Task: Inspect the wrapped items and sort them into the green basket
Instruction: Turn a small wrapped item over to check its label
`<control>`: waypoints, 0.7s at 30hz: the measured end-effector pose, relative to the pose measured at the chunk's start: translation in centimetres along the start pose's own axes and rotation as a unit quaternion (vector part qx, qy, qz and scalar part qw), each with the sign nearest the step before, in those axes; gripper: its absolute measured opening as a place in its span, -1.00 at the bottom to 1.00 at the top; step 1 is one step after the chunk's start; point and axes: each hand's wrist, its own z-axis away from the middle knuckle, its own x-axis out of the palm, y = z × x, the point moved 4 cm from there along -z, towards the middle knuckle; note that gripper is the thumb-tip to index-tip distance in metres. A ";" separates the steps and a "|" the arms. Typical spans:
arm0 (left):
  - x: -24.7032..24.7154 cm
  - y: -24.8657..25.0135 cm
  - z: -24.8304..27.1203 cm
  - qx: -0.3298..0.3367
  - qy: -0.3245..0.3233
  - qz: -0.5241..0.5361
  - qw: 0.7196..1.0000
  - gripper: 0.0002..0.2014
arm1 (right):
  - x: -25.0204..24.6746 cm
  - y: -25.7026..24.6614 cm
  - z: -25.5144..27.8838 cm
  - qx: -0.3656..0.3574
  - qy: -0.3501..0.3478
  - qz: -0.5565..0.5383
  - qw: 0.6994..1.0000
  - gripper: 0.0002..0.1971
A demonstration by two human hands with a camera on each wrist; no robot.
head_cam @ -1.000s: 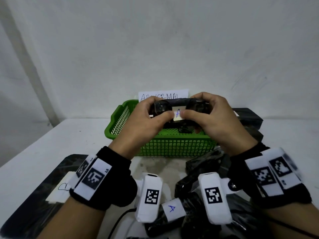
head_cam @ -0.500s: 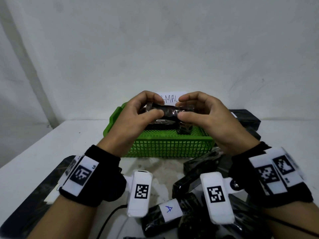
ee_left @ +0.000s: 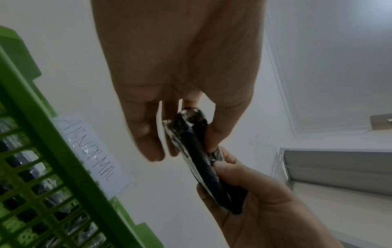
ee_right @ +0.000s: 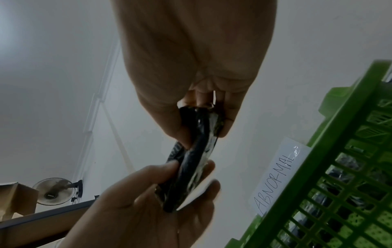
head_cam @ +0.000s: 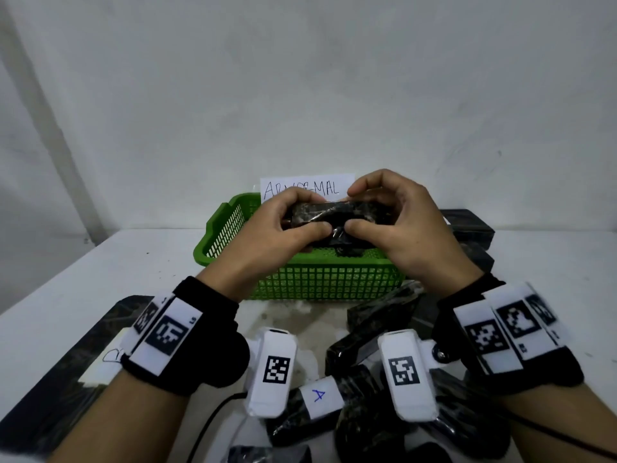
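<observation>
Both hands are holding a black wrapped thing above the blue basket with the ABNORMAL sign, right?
Not quite: the basket is green, as the head view shows. Left hand and right hand do hold the black wrapped item above it, by the ABNORMAL sign.

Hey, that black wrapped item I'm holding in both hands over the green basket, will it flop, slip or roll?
The black wrapped item probably stays stiff: it spans straight between left hand and right hand. Its glossy film looks slippery. Flat and thin in the wrist views, so unlikely to roll.

A plain sorting workroom: bare white wall (head_cam: 300, 78), white desk (head_cam: 83, 279), handwritten "ABNORMAL" paper label (head_cam: 307, 187), wall-mounted fan (ee_right: 54, 191).
</observation>
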 end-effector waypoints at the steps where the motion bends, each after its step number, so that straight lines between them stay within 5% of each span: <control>1: 0.0 0.1 0.1 -0.014 -0.008 0.007 1.000 -0.82 | -0.1 -0.2 0.0 -0.007 -0.008 -0.005 1.000 -0.63; 6: -0.2 0.5 0.2 -0.002 0.010 0.024 1.000 -0.93 | -0.7 -0.2 0.1 0.014 -0.054 -0.012 0.998 -0.61; 12: -0.5 0.8 0.4 0.040 -0.001 0.031 0.999 -0.82 | -0.1 0.7 0.1 0.114 -0.077 -0.041 0.990 -0.70; 21: -0.1 0.8 0.4 0.049 0.037 -0.011 0.998 -0.72 | 0.3 0.8 -0.3 0.025 -0.006 0.032 0.999 -0.90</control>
